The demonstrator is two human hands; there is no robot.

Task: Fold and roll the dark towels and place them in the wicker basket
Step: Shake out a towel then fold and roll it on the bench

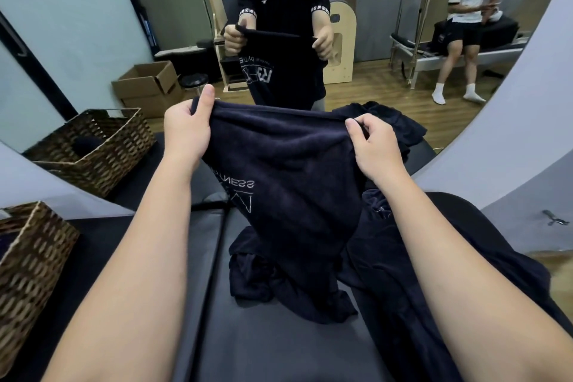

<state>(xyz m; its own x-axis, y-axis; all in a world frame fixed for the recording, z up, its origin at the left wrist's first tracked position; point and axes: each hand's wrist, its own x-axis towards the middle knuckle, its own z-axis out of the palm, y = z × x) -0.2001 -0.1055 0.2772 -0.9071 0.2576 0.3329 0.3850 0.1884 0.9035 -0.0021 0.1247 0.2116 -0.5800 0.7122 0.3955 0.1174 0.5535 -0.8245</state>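
**Towel up by its top edge, tail still caught in the heap**

My left hand (186, 130) pinches one end of the dark towel's (279, 170) top edge, thumb over the hem, and my right hand (372, 146) pinches the other end; the two hands are held apart with the edge sagging between them. The towel hangs in front of me, its printed lettering upside down, and its lower part reaches down into the pile of dark towels (387, 257) on the black padded bench (263, 344).

The main risk, as I judge it, is that the tail drags a second towel up with it and spoils the fold. The slack top edge could also give me uneven halves, so the roll comes out crooked. The wicker basket (34, 260) sits at my left, near the bench edge; a loose roll could unwind on the way over. A mirror (93, 25) ahead repeats the scene.
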